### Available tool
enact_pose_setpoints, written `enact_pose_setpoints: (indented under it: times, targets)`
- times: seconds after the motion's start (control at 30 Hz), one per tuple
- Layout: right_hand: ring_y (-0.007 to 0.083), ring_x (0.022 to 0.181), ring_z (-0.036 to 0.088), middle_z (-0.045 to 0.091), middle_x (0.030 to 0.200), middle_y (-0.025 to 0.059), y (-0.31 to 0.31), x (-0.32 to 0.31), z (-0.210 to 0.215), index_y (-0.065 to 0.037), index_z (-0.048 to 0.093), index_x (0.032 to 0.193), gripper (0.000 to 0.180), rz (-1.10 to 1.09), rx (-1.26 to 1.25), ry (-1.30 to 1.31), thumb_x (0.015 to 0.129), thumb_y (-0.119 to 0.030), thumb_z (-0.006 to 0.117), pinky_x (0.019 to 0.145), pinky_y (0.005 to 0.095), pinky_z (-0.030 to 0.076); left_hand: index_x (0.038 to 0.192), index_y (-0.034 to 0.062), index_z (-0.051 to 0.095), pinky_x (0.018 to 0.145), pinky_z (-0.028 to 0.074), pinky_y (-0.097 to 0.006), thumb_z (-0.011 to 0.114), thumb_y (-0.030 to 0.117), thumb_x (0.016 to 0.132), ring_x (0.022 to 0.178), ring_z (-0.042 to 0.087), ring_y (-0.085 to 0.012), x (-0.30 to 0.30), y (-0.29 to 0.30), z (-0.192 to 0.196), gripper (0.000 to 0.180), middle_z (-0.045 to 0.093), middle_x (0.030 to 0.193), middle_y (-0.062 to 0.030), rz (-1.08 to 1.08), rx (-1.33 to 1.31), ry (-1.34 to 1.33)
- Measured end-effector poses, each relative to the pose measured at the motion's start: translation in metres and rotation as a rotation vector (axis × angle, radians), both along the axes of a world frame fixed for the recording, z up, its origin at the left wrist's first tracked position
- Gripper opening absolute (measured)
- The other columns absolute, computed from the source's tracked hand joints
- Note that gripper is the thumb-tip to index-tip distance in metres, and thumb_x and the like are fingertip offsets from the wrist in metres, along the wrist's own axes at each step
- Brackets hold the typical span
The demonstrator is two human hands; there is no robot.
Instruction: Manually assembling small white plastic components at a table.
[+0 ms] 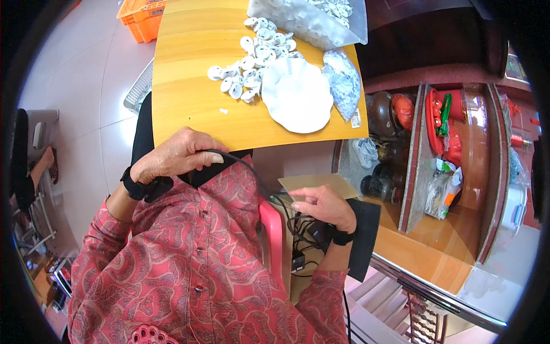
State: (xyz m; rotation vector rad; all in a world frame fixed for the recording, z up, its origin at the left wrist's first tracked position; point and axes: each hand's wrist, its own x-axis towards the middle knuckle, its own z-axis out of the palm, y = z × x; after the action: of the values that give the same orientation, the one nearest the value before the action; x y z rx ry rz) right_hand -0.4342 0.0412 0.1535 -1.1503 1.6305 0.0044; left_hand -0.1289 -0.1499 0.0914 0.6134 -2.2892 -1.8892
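Observation:
At the table's near edge, my left hand (184,152) is closed with a black cable (243,162) pinched between thumb and fingers. That cable runs to the right and down toward an open cardboard box (321,183) beside my lap. Over the box is my right hand (326,207), its fingers stretched out and apart. Below its fingertips lies a tangle of black cables (299,226) with a black plug or adapter (298,260) among them. Whether the fingertips touch the cables I cannot tell. Both wrists carry black bands.
On the wooden table (183,86) are several white round plastic pieces (260,54), a white scalloped dish (298,94), a clear bag (342,83) and a translucent bin (309,26). A pink stool edge (272,229) borders the box. Shelves (412,155) stand right; an orange crate (140,20) sits far left.

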Motion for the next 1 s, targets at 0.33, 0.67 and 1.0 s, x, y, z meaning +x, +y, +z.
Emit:
enact_pose_setpoints:
  times: [0.33, 0.67, 1.0]
  targets:
    - [0.0043, 0.054, 0.048, 0.056, 0.059, -0.0016, 0.031, -0.029, 0.029, -0.004, 0.068, 0.117, 0.037, -0.05, -0.168, -0.06, 0.083, -0.016, 0.075, 0.051, 0.024, 0.039, 0.116, 0.0009, 0.067, 0.064, 0.051, -0.021, 0.062, 0.017, 0.097, 0.069, 0.055, -0.0051, -0.02, 0.017, 0.01, 0.026, 0.062, 0.083, -0.0002, -0.002, 0.299, 0.159]
    - [0.0039, 0.056, 0.051, 0.058, 0.062, -0.0005, 0.012, 0.0, 0.049, 0.001, 0.064, 0.109, 0.031, -0.146, -0.305, -0.18, 0.081, -0.007, 0.075, 0.052, 0.0224, 0.041, 0.118, 0.0013, 0.067, 0.062, 0.048, -0.018, 0.066, 0.01, 0.092, 0.06, 0.058, -0.0042, 0.015, -0.011, 0.053, 0.027, 0.066, 0.078, -0.001, 0.198, 0.288, 0.045]
    - [0.0147, 0.067, 0.064, 0.069, 0.074, 0.0104, -0.025, 0.017, -0.027, 0.003, 0.061, 0.117, 0.041, -0.08, -0.259, -0.097, 0.081, -0.013, 0.073, 0.062, 0.0298, 0.05, 0.107, 0.0026, 0.07, 0.072, 0.054, -0.033, 0.069, -0.001, 0.079, 0.08, 0.069, -0.0254, 0.05, 0.0, 0.004, 0.028, 0.07, 0.087, -0.0123, -0.15, -0.381, 0.057]
